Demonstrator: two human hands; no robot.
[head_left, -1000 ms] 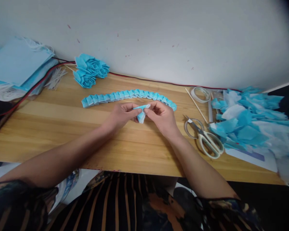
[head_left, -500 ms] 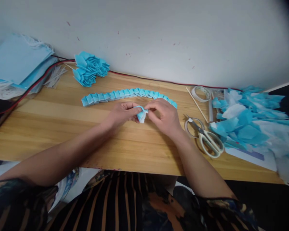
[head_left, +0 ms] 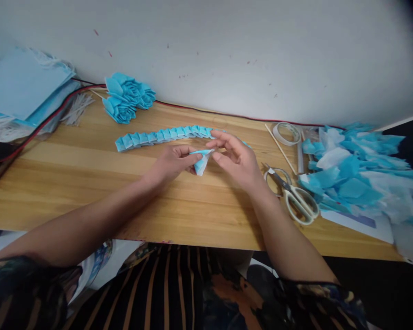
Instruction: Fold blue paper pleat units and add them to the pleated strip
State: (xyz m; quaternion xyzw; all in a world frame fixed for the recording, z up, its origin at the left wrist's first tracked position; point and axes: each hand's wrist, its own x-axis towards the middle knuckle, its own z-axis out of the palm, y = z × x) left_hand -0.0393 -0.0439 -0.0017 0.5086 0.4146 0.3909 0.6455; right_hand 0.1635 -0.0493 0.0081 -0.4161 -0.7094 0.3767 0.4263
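Observation:
Between thumb and fingers, my left hand (head_left: pixel 174 162) pinches a small folded piece of blue and white fabric (head_left: pixel 201 162), held just above the wooden table. My right hand (head_left: pixel 236 158) is at the fabric's right corner with its fingers apart; whether the thumb touches the corner I cannot tell. Behind both hands lies a curved row of folded blue pieces (head_left: pixel 165 135), its right end partly covered by my right hand. Scissors with cream handles (head_left: pixel 301 204) lie to the right, their blades across a ring-shaped roll (head_left: pixel 273 183).
Blue fabric flowers (head_left: pixel 125 98) lie at the back left, beside stacked blue sheets (head_left: pixel 24 87) and white strips (head_left: pixel 77 109). On the right are a tape roll (head_left: pixel 287 134), a thin stick (head_left: pixel 280 149) and a heap of blue and white scraps (head_left: pixel 351 178). A red-black cable (head_left: pixel 206 110) runs along the wall.
My right hand's fingers have spread and lifted from the fabric, and the hand has turned slightly. The fabric's right corner now shows as a point. My left hand keeps its pinch.

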